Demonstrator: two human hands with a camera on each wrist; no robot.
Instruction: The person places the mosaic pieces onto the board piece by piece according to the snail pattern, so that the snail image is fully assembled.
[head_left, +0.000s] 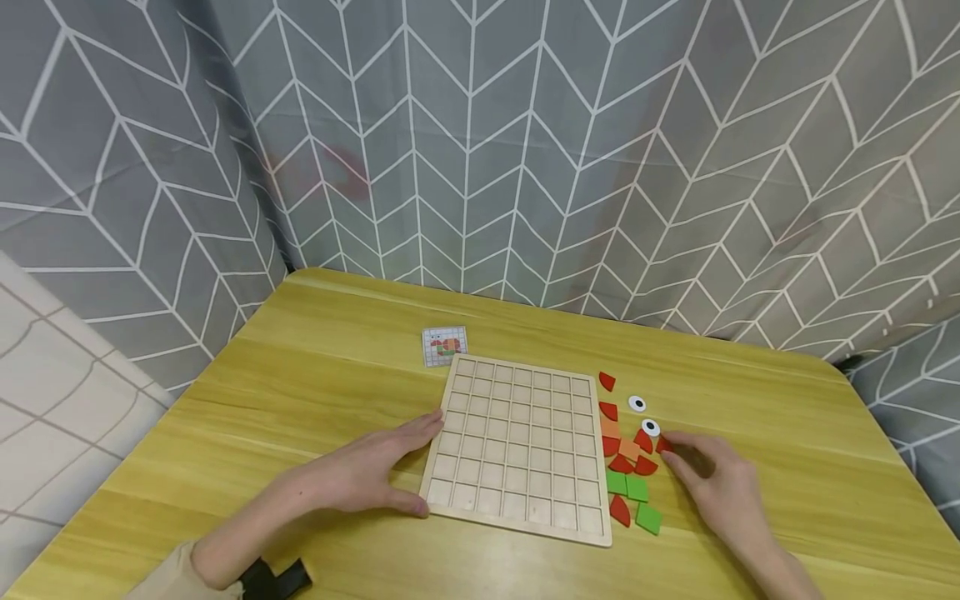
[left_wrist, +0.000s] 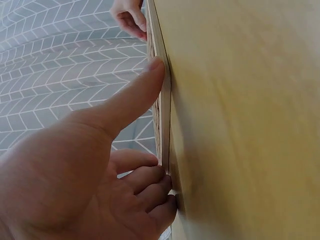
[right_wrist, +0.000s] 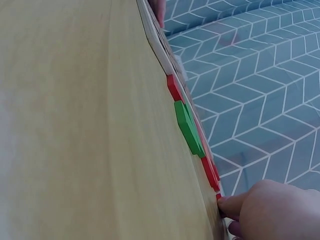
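Note:
A wooden grid board (head_left: 525,442) lies on the table. My left hand (head_left: 375,467) rests against its left side, thumb at the near corner and fingers farther up; the left wrist view shows the thumb (left_wrist: 135,97) and fingertips touching the rim. To the right of the board, my right hand (head_left: 720,483) pinches a red quarter-circle piece (head_left: 663,444) between thumb and fingers, down at the tabletop. Close by lie a round eye piece (head_left: 650,427), another red quarter-circle (head_left: 643,441) and an orange square (head_left: 629,450). In the right wrist view, fingertips largely cover the pinched piece.
A small pattern card (head_left: 444,346) lies behind the board's far left corner. Several more red quarter-circles, green squares (head_left: 637,487) and a second eye piece (head_left: 637,403) are scattered along the board's right side. A grey patterned curtain (head_left: 480,150) hangs behind the table.

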